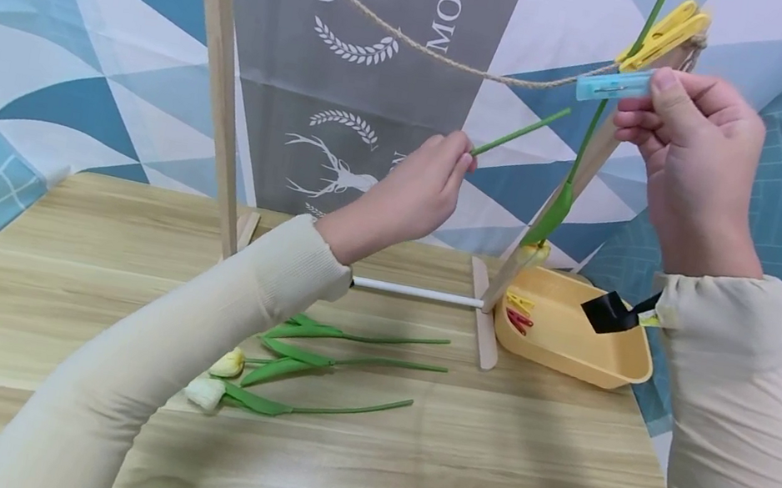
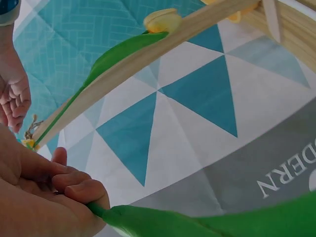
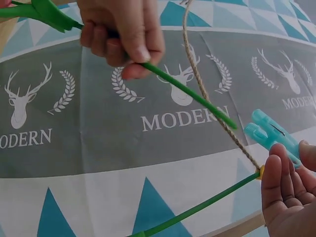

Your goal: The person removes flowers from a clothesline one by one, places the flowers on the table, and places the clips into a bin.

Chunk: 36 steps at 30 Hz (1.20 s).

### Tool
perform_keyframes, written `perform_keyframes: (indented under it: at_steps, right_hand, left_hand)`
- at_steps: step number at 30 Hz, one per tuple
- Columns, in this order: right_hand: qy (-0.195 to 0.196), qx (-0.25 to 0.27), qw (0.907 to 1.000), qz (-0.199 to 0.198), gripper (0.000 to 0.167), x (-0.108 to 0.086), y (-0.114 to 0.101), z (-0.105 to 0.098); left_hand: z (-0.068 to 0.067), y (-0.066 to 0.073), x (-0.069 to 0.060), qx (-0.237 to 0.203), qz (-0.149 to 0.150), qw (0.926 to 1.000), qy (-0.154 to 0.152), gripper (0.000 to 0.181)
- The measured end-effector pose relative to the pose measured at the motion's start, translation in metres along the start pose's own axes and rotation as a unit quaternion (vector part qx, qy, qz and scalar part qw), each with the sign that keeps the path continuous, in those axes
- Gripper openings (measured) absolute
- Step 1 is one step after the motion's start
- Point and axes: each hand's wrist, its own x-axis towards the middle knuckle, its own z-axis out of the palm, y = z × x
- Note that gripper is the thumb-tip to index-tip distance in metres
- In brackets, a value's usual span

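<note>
My left hand [image 1: 418,189] grips the green stem of an artificial tulip [image 3: 185,91]; the stem's bare end points up toward the rope, and a green leaf [image 2: 163,219] shows below the fist. Between thumb and fingers my right hand [image 1: 700,155] pinches a light blue clothespin [image 1: 614,85], close to the twine rope [image 1: 421,44]. Right beside it, a yellow clothespin [image 1: 664,39] clamps another tulip's stem on the rope. That tulip hangs head down, its yellow bloom [image 2: 163,20] low by the wooden post.
Several tulips [image 1: 313,357] lie on the wooden table [image 1: 478,476]. A wooden frame with a left post [image 1: 216,66] and a white crossbar [image 1: 417,292] stands at the back. Right of it, a yellow basin [image 1: 571,359] holds red clothespins [image 1: 519,320] and a yellow one.
</note>
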Motion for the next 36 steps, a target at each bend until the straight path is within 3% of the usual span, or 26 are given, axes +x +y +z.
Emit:
perform_keyframes:
  at_steps: [4, 12, 17, 29, 36]
  right_hand:
    - [0.007, 0.006, 0.9998, 0.019, 0.031, -0.002, 0.004, -0.003]
    - [0.027, 0.023, 0.9962, 0.079, 0.031, -0.013, 0.014, -0.019]
    - [0.033, 0.035, 0.9943, 0.095, 0.030, -0.022, 0.025, -0.033]
    - [0.026, 0.033, 0.9929, 0.111, 0.025, -0.043, 0.053, -0.062]
    - [0.021, 0.003, 0.9917, 0.127, 0.027, -0.053, 0.064, -0.076]
  left_hand:
    - [0.004, -0.007, -0.010, 0.032, -0.006, 0.9992, -0.024, 0.027]
    - [0.018, -0.022, -0.034, 0.091, 0.002, 0.9952, -0.036, 0.027]
    - [0.025, -0.031, -0.050, 0.124, 0.006, 0.9908, -0.054, 0.025]
    - [0.035, -0.043, -0.075, 0.181, 0.044, 0.9814, -0.047, 0.013]
    - [0.041, -0.049, -0.086, 0.189, 0.056, 0.9794, -0.042, 0.010]
